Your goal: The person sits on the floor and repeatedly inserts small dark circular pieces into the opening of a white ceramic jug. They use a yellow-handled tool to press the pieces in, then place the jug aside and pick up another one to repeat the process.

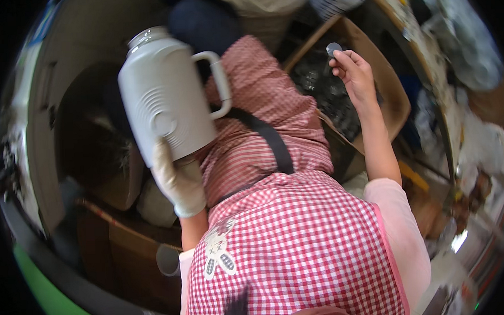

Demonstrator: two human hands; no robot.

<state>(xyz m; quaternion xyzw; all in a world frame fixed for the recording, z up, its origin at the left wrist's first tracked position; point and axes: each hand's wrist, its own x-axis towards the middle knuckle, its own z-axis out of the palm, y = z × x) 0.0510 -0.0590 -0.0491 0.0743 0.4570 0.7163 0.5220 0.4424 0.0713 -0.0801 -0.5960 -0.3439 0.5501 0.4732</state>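
My left hand (178,185), in a white glove, supports a pale grey thermos jug (161,99) at its lower end. The jug leans a little to the left, with its open neck (149,38) at the far end and its loop handle (220,83) on the right. Raised concentric rings mark its side. In my bare right hand (353,70) a small round grey disc (333,49) is pinched between thumb and fingers. That hand hovers over a cardboard box (391,86) holding several dark, shiny pieces (327,88).
A worn bench edge (426,57) runs along the right, with clear plastic bags (464,44) on it. On the left are a dark bin-like container (90,135) and a brown box (127,250) with a round grey piece (168,259) near it. My checked apron (299,233) covers my lap.
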